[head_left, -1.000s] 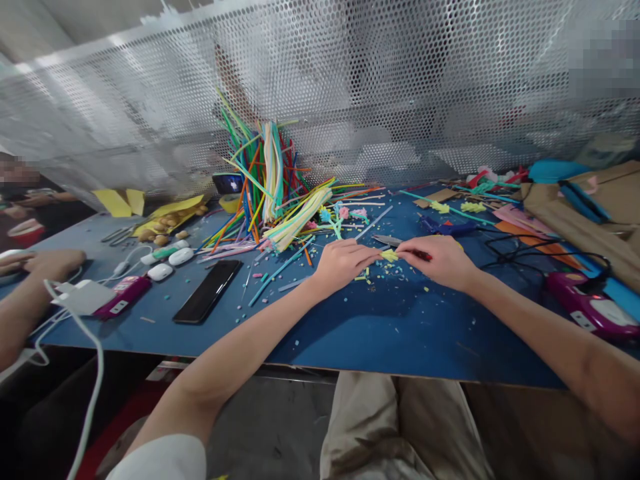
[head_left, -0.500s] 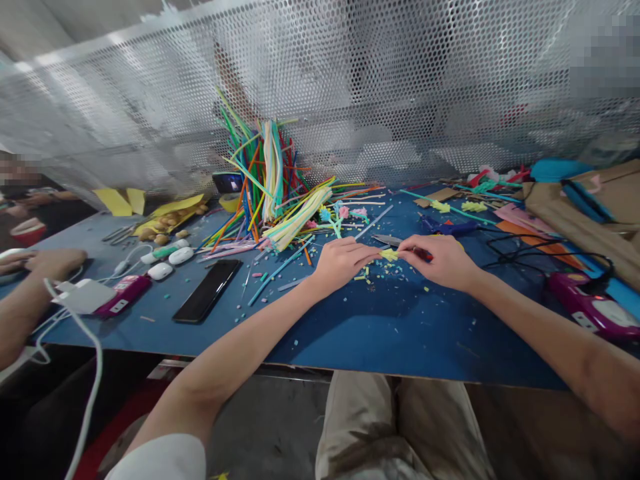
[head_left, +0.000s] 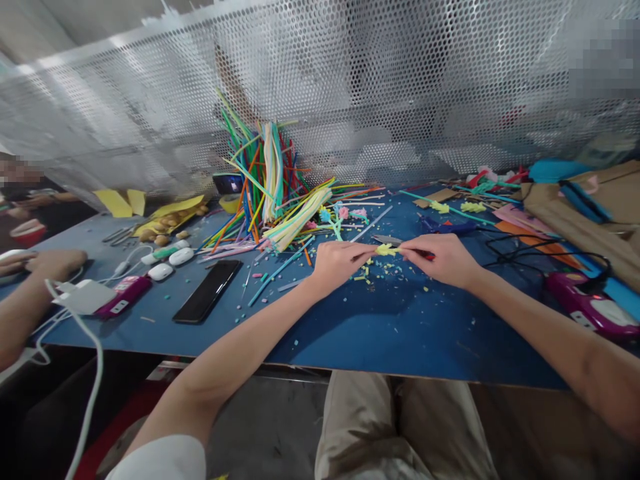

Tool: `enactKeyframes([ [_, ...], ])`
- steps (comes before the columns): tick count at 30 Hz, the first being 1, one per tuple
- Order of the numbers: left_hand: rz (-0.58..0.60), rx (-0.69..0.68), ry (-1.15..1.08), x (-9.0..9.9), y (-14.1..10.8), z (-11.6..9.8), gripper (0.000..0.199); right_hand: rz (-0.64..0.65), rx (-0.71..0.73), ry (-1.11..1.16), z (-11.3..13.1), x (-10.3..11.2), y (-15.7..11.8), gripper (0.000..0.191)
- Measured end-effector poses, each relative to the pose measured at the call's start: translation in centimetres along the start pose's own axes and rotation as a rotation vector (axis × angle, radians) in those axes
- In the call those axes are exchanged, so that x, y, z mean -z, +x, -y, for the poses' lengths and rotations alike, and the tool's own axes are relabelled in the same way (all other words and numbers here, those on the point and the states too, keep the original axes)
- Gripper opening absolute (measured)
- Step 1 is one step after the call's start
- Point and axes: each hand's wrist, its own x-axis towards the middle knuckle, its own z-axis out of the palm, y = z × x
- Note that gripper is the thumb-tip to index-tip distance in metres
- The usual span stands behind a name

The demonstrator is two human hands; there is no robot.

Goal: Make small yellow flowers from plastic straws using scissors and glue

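A small yellow pipe-cleaner piece (head_left: 387, 250), trimmed to a jagged shape, is stretched between my two hands above the blue table. Fingertips of my left hand (head_left: 341, 261) pinch its left end. My right hand (head_left: 441, 259) has its fingers closed on the other end. Just behind them lie scissors (head_left: 387, 240), their blades pointing left and the red-and-black handle partly hidden by my right hand. Tiny clippings (head_left: 369, 273) are scattered below my fingers. Close behind my left hand sit pipe-cleaner flowers (head_left: 337, 217) in blue, pink and green.
A tall bundle of pipe cleaners (head_left: 270, 173) leans by the perforated metal screen (head_left: 400, 80). A black phone (head_left: 207, 291) lies left of my arm. Rightward are a blue glue gun (head_left: 453, 227), cables and a purple power strip (head_left: 590, 303). Another person's hand (head_left: 55, 262) rests at far left.
The yellow piece and the fingers of both hands have shifted very slightly left. More of the yellow piece shows between the fingertips. The rest of the table looks the same.
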Motion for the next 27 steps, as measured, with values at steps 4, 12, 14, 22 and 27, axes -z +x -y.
enactKeyframes([
  [4,0.059,0.099,-0.024,-0.26,-0.17,0.14,0.021,-0.010,-0.027,-0.013,0.06,-0.02,-0.05,0.023],
  [12,0.124,0.146,-0.062,-0.04,-0.06,-0.20,0.025,-0.126,0.166,-0.215,0.39,-0.43,-0.02,0.018],
  [14,0.126,0.134,-0.057,0.01,-0.07,-0.23,0.026,-0.155,0.238,-0.241,0.38,-0.62,0.02,0.013],
  [22,0.115,0.083,-0.046,0.04,-0.13,-0.19,0.023,-0.183,0.255,-0.216,0.38,-0.68,-0.16,0.010],
  [27,0.075,0.032,-0.024,0.32,0.12,-0.35,0.019,-0.219,0.254,-0.223,0.75,-0.67,-0.11,0.006],
])
